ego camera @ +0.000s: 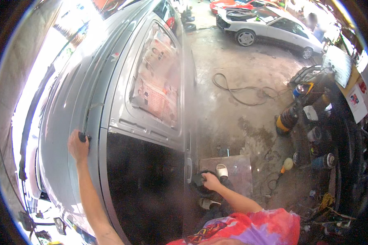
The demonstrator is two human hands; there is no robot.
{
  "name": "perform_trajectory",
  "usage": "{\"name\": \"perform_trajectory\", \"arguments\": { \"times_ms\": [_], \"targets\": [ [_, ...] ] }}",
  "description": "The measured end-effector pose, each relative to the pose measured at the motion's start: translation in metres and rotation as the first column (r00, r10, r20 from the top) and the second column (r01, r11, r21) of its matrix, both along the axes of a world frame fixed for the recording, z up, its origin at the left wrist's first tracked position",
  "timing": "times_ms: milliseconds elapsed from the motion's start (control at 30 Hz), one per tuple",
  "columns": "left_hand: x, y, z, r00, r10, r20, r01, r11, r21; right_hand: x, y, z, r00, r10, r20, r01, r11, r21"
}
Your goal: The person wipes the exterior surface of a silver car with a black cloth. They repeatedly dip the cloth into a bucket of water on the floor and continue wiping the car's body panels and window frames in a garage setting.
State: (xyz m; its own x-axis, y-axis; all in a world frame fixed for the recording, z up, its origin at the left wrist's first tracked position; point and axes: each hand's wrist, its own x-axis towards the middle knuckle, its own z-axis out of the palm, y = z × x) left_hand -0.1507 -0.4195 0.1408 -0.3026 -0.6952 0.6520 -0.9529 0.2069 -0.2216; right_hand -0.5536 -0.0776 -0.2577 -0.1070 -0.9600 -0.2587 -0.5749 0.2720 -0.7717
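Observation:
My left hand (78, 148) reaches onto the grey roof (59, 122) of a vehicle. Its fingers are curled around a small black block (83, 137), which touches the roof beside a long groove. Lower down at the vehicle's side, my right hand (211, 181) grips a dark rounded object (199, 181); the picture is too dark to tell its kind. It hangs near the light grey door handle (189, 170). A dark side panel or opening (144, 183) lies between my arms. Ahead of it, a side window is covered with newspaper (159, 82).
Under my slippers (222, 170) lies a flat board (240, 171). A looped hose (230, 88) crosses the concrete floor. To the right are a black-and-yellow canister (285, 121), several cans and a polisher-like tool (286, 165). A white car (273, 32) stands farther off.

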Motion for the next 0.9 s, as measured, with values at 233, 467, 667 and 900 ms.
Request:
{"name": "perform_trajectory", "arguments": {
  "times_ms": [233,467,667,900],
  "targets": [
    [0.039,0.073,-0.029,0.923,-0.161,-0.349,0.117,0.982,-0.146,0.004,-0.069,0.093,0.993,-0.077,0.084,0.077,0.997,0.005],
    [0.091,0.132,-0.035,0.902,-0.224,-0.369,0.189,0.974,-0.129,0.094,-0.119,0.173,0.847,-0.047,0.529,0.191,0.956,-0.221],
    [0.114,0.147,-0.047,0.906,-0.206,-0.371,0.143,0.971,-0.189,0.182,-0.166,0.236,0.942,-0.086,0.325,0.303,0.637,-0.709],
    [0.113,0.152,-0.043,0.899,-0.141,-0.414,0.075,0.982,-0.171,0.337,-0.113,0.255,0.949,0.189,-0.253,-0.308,0.728,-0.612]
  ]
}}
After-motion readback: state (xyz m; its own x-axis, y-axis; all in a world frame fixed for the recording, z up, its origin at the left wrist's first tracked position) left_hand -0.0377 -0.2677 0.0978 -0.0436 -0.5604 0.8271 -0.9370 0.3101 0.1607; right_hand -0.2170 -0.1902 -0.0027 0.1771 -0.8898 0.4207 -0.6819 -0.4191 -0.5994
